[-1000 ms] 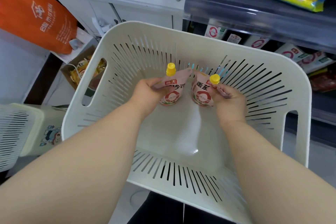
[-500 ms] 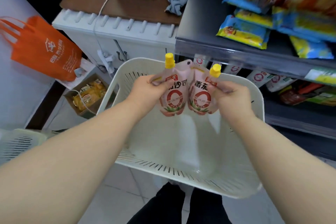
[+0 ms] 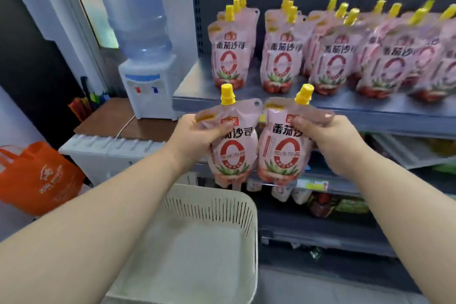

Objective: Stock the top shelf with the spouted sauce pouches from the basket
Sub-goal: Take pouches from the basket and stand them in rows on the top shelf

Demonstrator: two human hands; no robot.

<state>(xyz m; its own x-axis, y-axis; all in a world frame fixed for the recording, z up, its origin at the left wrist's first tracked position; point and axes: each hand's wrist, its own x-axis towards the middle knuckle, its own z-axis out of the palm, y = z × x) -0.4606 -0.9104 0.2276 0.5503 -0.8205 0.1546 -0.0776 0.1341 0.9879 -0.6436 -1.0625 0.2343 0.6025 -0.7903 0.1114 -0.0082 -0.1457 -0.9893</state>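
Note:
My left hand (image 3: 197, 136) grips a pink spouted sauce pouch (image 3: 232, 153) with a yellow cap by its upper left corner. My right hand (image 3: 328, 140) grips a second pink pouch (image 3: 281, 153) by its upper right corner. Both pouches hang upright, side by side, just below the front lip of the top shelf (image 3: 197, 89). Several rows of the same pouches (image 3: 283, 57) stand on that shelf. The white slotted basket (image 3: 222, 207) sits below my arms and nothing shows inside it.
A water dispenser (image 3: 145, 76) stands on a brown table to the left of the shelf. An orange bag (image 3: 37, 180) hangs at the lower left. Lower shelves (image 3: 345, 205) hold other packets. Bare shelf surface shows left of the pouch rows.
Both hands have lifted the two pouches out of the basket and up to the top shelf's front edge. The view has tilted up from the basket to the shelf.

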